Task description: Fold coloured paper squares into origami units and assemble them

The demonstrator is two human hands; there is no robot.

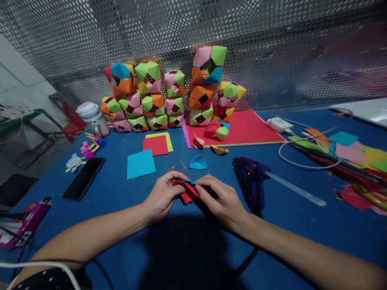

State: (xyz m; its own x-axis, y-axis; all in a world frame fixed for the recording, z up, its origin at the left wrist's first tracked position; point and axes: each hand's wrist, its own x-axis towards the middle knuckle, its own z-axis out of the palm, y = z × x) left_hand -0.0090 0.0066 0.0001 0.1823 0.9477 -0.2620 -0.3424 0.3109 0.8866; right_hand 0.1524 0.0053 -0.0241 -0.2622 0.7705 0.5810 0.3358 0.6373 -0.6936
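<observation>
A small folded red paper point(189, 194) with a blue strip along its top edge is held between both hands, above the blue table point(121, 241). My left hand point(165, 194) pinches its left side, and my right hand point(222, 199) pinches the right corner. Just beyond the fingers lies a folded blue paper piece point(198, 162). A flat blue square point(140, 164) rests to the left, with a red square point(155, 145) over yellow sheets behind it. Folded yellow point(219, 150) and pink point(198, 141) pieces lie farther back.
A glue gun point(250, 179) with a glue stick lies right of my hands. Stacked paper balls point(151, 104) line the back. A phone point(84, 178) and a bottle point(93, 119) are at left. A white cable point(305, 164) and paper scraps point(350, 152) are at right.
</observation>
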